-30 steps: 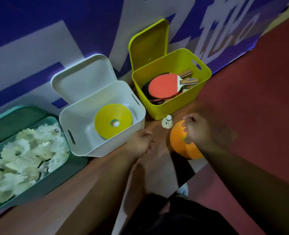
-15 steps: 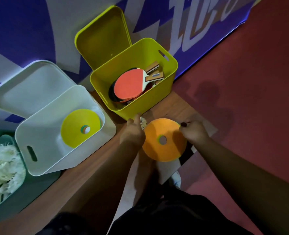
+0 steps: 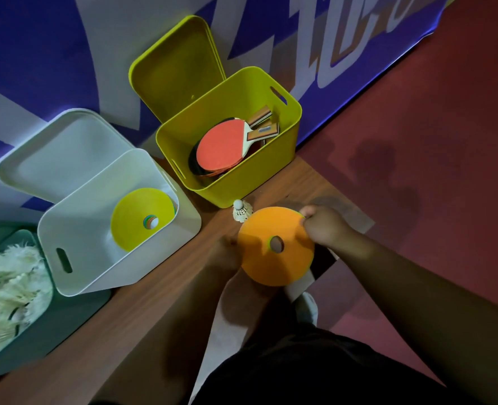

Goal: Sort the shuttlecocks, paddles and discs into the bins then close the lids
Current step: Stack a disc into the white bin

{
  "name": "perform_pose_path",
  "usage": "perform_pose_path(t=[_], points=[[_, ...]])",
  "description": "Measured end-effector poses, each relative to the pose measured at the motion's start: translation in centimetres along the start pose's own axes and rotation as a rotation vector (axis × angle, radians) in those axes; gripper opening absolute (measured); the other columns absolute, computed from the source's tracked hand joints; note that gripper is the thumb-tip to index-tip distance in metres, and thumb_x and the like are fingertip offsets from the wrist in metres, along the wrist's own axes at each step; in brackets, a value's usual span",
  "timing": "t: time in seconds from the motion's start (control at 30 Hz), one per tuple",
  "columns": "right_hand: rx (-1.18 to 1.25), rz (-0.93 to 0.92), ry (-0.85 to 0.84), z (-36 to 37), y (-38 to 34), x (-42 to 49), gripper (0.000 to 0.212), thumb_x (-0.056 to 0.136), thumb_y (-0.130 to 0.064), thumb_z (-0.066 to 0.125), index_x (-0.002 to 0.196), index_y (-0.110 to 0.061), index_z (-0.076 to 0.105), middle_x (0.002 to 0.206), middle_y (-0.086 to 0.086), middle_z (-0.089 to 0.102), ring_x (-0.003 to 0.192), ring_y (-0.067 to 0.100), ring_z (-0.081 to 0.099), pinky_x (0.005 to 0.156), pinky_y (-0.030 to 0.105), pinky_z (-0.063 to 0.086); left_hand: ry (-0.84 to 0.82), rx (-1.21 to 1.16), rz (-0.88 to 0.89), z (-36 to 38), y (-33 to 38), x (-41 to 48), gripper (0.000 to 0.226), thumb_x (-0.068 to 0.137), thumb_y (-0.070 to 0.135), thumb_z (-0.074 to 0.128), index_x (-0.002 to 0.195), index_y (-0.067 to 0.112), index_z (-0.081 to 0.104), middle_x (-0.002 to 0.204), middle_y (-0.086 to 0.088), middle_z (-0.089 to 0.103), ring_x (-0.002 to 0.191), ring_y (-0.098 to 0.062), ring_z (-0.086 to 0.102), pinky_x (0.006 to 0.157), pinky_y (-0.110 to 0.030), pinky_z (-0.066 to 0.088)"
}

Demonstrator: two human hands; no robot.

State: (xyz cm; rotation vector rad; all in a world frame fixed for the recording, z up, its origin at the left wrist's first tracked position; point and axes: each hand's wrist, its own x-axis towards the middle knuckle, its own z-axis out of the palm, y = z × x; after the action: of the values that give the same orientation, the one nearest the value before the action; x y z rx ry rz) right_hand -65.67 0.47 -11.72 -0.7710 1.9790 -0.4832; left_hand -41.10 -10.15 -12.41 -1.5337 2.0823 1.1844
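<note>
Right hand (image 3: 323, 226) pinches the far-right rim of the orange disc (image 3: 275, 252), thumb and fingers curled on the edge. Left hand (image 3: 225, 254) is at the disc's left rim. It's motion-blurred, so I can't tell if it's gripping or just touching.

The disc is over the right end of the wooden table (image 3: 154, 317), hole in the middle facing the camera.

Loose shuttlecock (image 3: 241, 213) stands cork-up on the table, just far of the disc and right by the near wall of the yellow bin (image 3: 230, 182). The disc's rim covers part of its feathers in this view.

Yellow bin: lid (image 3: 177, 68) up against the banner wall (image 3: 52, 54), paddles (image 3: 221, 147) stacked inside, red face on top, handles pointing far-right.

White bin (image 3: 119, 258), left of the yellow one: lid (image 3: 63, 159) tipped back, yellow disc (image 3: 141, 217) inside on a stack whose other colours show at the centre hole.

Green bin (image 3: 75, 305) at far left, partly cut off, holds a pile of shuttlecocks (image 3: 8, 287).

Red floor (image 3: 417, 141) to the right.
</note>
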Motion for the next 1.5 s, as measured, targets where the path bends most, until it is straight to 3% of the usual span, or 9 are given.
perform_pose_path(t=[0.07,0.3,0.43,0.6,0.8,0.9,0.97,1.2,1.5], points=[[0.014,-0.044,-0.023,-0.1,-0.8,-0.1,0.023,0.100,-0.014,0.052,0.113,-0.012,0.070,0.113,0.012,0.070,0.108,0.033,0.065,0.092,0.046,0.054,-0.014,-0.027,-0.043,-1.0,-0.3,-1.3,0.020,0.107,0.006,0.048,0.097,0.002,0.065,0.099,-0.029,0.067,0.070,-0.024,0.061,0.069,-0.038,0.054],[-0.028,-0.272,-0.127,1.3,-8.2,-2.7,0.021,0.108,-0.022,0.050,0.094,-0.018,0.066,0.086,0.014,0.070,0.070,0.030,0.066,0.055,0.034,0.049,0.213,-0.544,-0.200,-5.1,-3.2,-6.1,0.045,0.101,0.046,0.063,0.133,0.015,0.062,0.119,-0.016,0.064,0.102,-0.035,0.065,0.066,-0.037,0.056],[-0.065,-0.432,-0.106,3.4,-14.2,-5.1,0.022,0.110,-0.032,0.048,0.099,-0.024,0.065,0.079,0.012,0.068,0.051,0.031,0.066,0.042,0.034,0.049,0.267,-0.944,-0.320,-8.3,-4.5,-9.8,0.029,0.101,0.041,0.064,0.120,0.019,0.062,0.118,-0.009,0.070,0.107,-0.033,0.069,0.086,-0.050,0.061],[0.049,-0.542,-0.043,5.6,-21.1,-7.4,0.020,0.110,-0.026,0.048,0.109,-0.021,0.068,0.078,0.007,0.069,0.043,0.020,0.063,0.037,0.031,0.048,0.491,-1.216,-0.208,-13.3,-7.2,-14.7,0.008,0.102,0.013,0.057,0.102,0.011,0.065,0.093,-0.015,0.068,0.079,-0.028,0.066,0.071,-0.039,0.055],[0.211,-0.541,-0.037,9.7,-27.1,-7.5,0.020,0.108,-0.020,0.054,0.121,-0.014,0.067,0.105,0.008,0.074,0.053,0.025,0.073,0.051,0.040,0.062,0.684,-1.343,-0.058,-17.5,-10.5,-17.0,0.017,0.097,-0.003,0.053,0.096,0.006,0.067,0.079,-0.005,0.070,0.081,-0.021,0.066,0.082,-0.037,0.060],[0.281,-0.400,-0.115,11.9,-28.7,-6.6,0.038,0.107,-0.018,0.055,0.145,-0.013,0.053,0.109,0.010,0.065,0.074,0.031,0.077,0.071,0.057,0.065,0.736,-1.414,-0.108,-18.2,-12.4,-16.5,0.012,0.095,0.002,0.056,0.086,0.010,0.059,0.089,-0.014,0.059,0.092,-0.028,0.059,0.095,-0.039,0.056],[0.210,-0.331,-0.096,13.0,-28.4,-5.9,0.046,0.104,-0.016,0.057,0.150,-0.011,0.050,0.111,0.013,0.066,0.081,0.033,0.077,0.074,0.053,0.066,0.768,-1.402,-0.177,-18.1,-13.5,-16.3,0.009,0.097,0.002,0.055,0.090,0.007,0.059,0.099,-0.018,0.060,0.096,-0.028,0.064,0.095,-0.039,0.056],[0.142,-0.310,-0.020,14.2,-23.7,-5.3,0.023,0.098,-0.008,0.052,0.115,-0.014,0.066,0.105,0.006,0.072,0.066,0.021,0.068,0.054,0.034,0.055,0.645,-1.451,-0.212,-14.4,-15.9,-16.1,0.023,0.106,0.014,0.054,0.124,0.004,0.061,0.115,-0.014,0.074,0.103,-0.033,0.075,0.087,-0.044,0.063],[-0.144,-0.279,0.133,12.1,-16.5,-3.8,0.018,0.094,-0.020,0.058,0.103,-0.020,0.073,0.099,-0.003,0.072,0.090,0.022,0.066,0.075,0.027,0.043,0.440,-1.380,-0.205,-9.0,-12.8,-14.5,0.023,0.093,0.010,0.068,0.116,0.007,0.067,0.097,-0.008,0.075,0.077,-0.021,0.069,0.071,-0.036,0.055]])
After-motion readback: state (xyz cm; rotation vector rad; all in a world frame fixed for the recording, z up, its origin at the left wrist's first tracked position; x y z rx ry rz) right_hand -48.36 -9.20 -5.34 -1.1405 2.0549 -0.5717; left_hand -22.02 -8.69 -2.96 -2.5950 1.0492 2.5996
